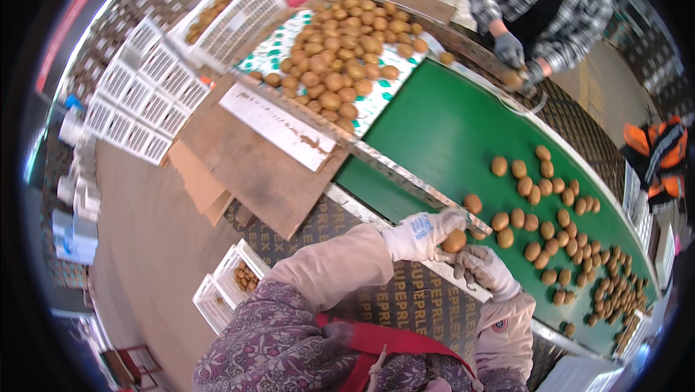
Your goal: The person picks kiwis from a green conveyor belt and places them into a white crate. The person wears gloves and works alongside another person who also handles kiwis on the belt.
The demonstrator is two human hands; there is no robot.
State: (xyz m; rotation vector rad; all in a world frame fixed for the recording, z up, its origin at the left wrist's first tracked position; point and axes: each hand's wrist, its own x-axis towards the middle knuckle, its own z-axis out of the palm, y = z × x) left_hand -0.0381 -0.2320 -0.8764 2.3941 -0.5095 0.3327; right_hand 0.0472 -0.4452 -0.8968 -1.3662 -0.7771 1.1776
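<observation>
My left hand (429, 233), in a whitish work glove, reaches over the near edge of a green conveyor belt (429, 120). A brown kiwifruit (454, 241) sits between it and my right hand (484, 268), also gloved; the left hand's fingers are around its upper side. The right hand's fingers are bent close beside the fruit; whether they grip it, I cannot tell. Another kiwifruit (472, 203) lies just beyond my left hand by the end of a worn divider rail (407, 176). Many more kiwifruit (544, 187) are spread along the belt to the right.
A large pile of kiwifruit (332, 61) lies on a patterned sheet up the belt. Across it stands a co-worker (537, 6) in grey gloves holding something brownish. White plastic crates (146, 93) are stacked at left; a crate with small fruit (231, 283) stands on the floor. A brown board (260, 175) adjoins the belt.
</observation>
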